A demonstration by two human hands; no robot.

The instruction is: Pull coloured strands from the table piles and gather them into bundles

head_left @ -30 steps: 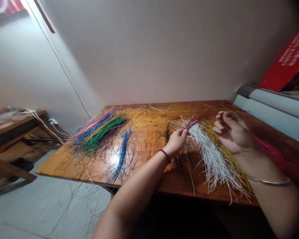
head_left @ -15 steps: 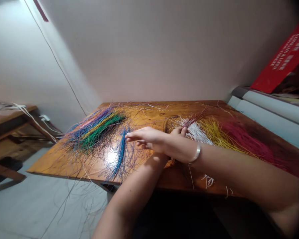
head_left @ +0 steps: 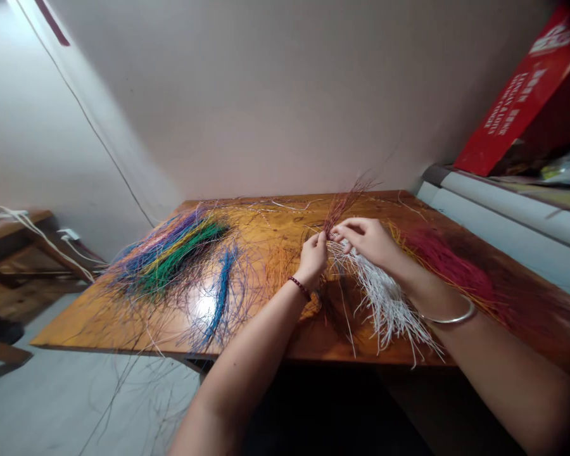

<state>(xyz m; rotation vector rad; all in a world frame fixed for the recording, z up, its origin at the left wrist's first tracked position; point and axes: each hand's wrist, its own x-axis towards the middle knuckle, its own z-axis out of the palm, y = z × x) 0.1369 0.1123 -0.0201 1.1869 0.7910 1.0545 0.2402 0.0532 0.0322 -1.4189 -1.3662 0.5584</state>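
My left hand (head_left: 313, 256), wearing a dark bead bracelet, is closed around the lower end of a bundle of thin dark red strands (head_left: 341, 208). The strands fan out upward and to the right. Close against the base of that bundle is my right hand (head_left: 367, 240), a silver bangle on its wrist. Its fingers are curled in a pinch, and whatever lies between the tips is too fine to make out. Below it, white strands (head_left: 384, 297) spread toward the table's near edge. Orange strands (head_left: 282, 269) lie left of my left hand.
On the wooden table (head_left: 95, 323) lie a blue bundle (head_left: 222, 291), a green bundle (head_left: 178, 259) among purple and yellow ones, and magenta strands (head_left: 449, 259) at right. A red box (head_left: 513, 95) stands beyond the table's right side. The wall (head_left: 285, 95) rises behind.
My right hand has swung from the blue bundle at left back to the dark red strands, uncrossing my arms. My left hand has shifted left, and the dark red strands now stand more upright.
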